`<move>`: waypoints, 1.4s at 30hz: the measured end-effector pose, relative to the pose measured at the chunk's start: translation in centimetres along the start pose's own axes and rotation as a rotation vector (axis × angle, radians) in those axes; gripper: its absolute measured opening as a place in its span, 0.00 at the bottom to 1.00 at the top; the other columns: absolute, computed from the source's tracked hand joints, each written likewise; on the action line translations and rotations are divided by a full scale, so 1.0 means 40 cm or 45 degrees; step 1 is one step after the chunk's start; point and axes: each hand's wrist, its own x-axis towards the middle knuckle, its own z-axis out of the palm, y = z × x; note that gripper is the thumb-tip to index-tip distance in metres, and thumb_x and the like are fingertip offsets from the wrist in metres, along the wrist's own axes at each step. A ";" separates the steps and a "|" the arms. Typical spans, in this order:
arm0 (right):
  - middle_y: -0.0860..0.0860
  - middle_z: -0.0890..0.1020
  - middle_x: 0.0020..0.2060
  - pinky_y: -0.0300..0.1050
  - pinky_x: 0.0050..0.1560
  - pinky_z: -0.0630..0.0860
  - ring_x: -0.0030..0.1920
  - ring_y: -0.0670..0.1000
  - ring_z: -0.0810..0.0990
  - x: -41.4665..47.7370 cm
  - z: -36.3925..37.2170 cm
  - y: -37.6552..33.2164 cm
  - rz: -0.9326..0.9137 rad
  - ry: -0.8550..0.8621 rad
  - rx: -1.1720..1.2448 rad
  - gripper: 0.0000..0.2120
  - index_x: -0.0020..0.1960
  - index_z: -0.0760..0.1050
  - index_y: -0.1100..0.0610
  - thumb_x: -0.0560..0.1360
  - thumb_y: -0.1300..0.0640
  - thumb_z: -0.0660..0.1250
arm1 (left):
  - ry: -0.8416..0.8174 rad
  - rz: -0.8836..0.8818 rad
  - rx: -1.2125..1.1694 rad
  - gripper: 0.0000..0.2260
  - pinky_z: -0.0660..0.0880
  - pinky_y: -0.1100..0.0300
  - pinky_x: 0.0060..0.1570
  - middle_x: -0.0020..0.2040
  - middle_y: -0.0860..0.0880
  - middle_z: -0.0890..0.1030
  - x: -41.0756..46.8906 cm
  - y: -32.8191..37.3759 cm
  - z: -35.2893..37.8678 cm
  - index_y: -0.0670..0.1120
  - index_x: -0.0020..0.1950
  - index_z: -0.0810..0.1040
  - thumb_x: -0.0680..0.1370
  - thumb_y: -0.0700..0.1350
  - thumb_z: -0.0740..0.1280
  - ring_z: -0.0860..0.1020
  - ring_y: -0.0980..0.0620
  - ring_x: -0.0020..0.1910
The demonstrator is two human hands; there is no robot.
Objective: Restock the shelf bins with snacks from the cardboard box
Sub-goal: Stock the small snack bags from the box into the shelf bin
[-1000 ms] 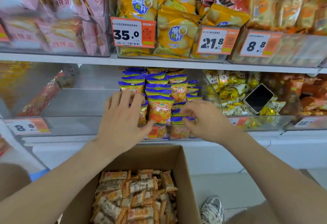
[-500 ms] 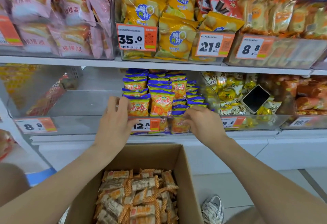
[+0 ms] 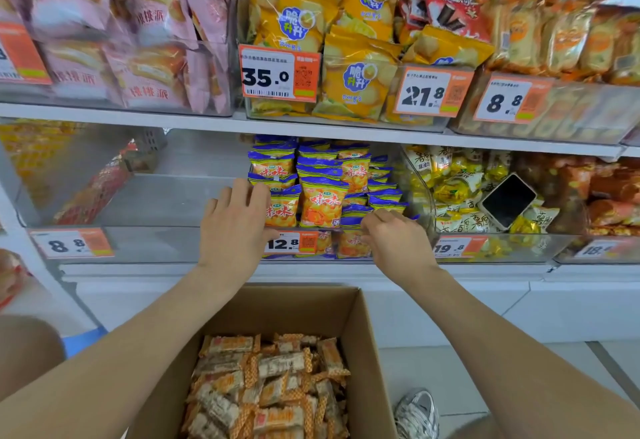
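A clear shelf bin [image 3: 349,248] with a 12.8 price tag holds several blue-and-orange snack packs [image 3: 322,201] stacked upright. My left hand [image 3: 235,230] is at the bin's left front, its straight fingers touching the side of the leftmost pack [image 3: 282,211]. At the right side of the pile, my right hand [image 3: 393,239] has its fingers curled and pinching the blue top edge of a low pack [image 3: 355,211]. Below my arms stands the open cardboard box [image 3: 369,341], full of orange-and-white wrapped snacks [image 3: 273,386].
Left of the stocked bin, the 8.8 bin [image 3: 145,244] looks nearly bare. To the right, a black phone [image 3: 507,201] lies on yellow packs. The upper shelf [image 3: 138,118] carries pink, yellow and orange bags. A grey shoe [image 3: 417,414] is on the floor beside the box.
My left hand has slid down and left off the front packs, uncovering them. My right hand has stayed on the pile's right side, drawing slightly toward the bin's front.
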 end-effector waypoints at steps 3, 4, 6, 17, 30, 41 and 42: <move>0.55 0.82 0.47 0.53 0.43 0.80 0.48 0.61 0.82 0.000 -0.035 -0.036 0.063 0.060 -0.022 0.12 0.53 0.80 0.57 0.72 0.57 0.77 | -0.007 0.013 0.025 0.27 0.74 0.47 0.43 0.51 0.43 0.75 -0.021 -0.005 -0.011 0.44 0.55 0.72 0.68 0.55 0.82 0.77 0.41 0.47; 0.56 0.81 0.47 0.53 0.44 0.79 0.48 0.61 0.81 0.003 -0.051 -0.058 0.063 0.120 0.005 0.12 0.53 0.80 0.58 0.72 0.57 0.77 | -0.009 0.011 0.020 0.25 0.74 0.48 0.43 0.50 0.44 0.75 -0.032 -0.010 -0.019 0.44 0.55 0.72 0.70 0.56 0.80 0.77 0.41 0.47; 0.55 0.79 0.46 0.52 0.42 0.76 0.46 0.59 0.79 0.008 -0.089 -0.122 0.009 0.275 0.150 0.10 0.52 0.77 0.58 0.73 0.57 0.73 | -0.044 0.018 0.017 0.20 0.75 0.48 0.43 0.49 0.45 0.75 -0.056 -0.023 -0.045 0.46 0.54 0.73 0.74 0.56 0.77 0.77 0.42 0.46; 0.51 0.82 0.43 0.46 0.35 0.76 0.42 0.55 0.82 -0.001 -0.081 -0.424 -0.316 0.134 0.421 0.06 0.52 0.79 0.54 0.75 0.55 0.68 | -0.922 -0.050 0.240 0.33 0.68 0.43 0.67 0.73 0.42 0.60 -0.133 -0.174 -0.160 0.50 0.77 0.58 0.79 0.65 0.62 0.62 0.36 0.73; 0.54 0.80 0.42 0.46 0.35 0.77 0.42 0.56 0.81 0.159 -0.088 -0.591 -0.388 0.121 0.157 0.21 0.50 0.79 0.57 0.60 0.63 0.82 | -0.390 -0.074 0.393 0.23 0.73 0.44 0.48 0.61 0.42 0.73 -0.127 -0.462 -0.090 0.47 0.67 0.73 0.74 0.49 0.73 0.73 0.36 0.54; 0.53 0.82 0.55 0.46 0.40 0.69 0.52 0.57 0.83 0.210 -0.107 -0.659 -0.245 -0.092 0.067 0.17 0.65 0.76 0.55 0.78 0.66 0.70 | -0.312 -0.072 0.299 0.21 0.68 0.52 0.47 0.49 0.50 0.82 -0.114 -0.560 -0.113 0.49 0.55 0.76 0.69 0.28 0.68 0.80 0.43 0.48; 0.52 0.82 0.54 0.47 0.40 0.71 0.51 0.57 0.83 0.204 -0.113 -0.665 -0.239 -0.086 0.089 0.17 0.64 0.77 0.54 0.78 0.65 0.70 | -0.294 -0.074 0.295 0.21 0.69 0.52 0.48 0.48 0.49 0.82 -0.117 -0.566 -0.121 0.49 0.54 0.76 0.68 0.28 0.68 0.80 0.42 0.48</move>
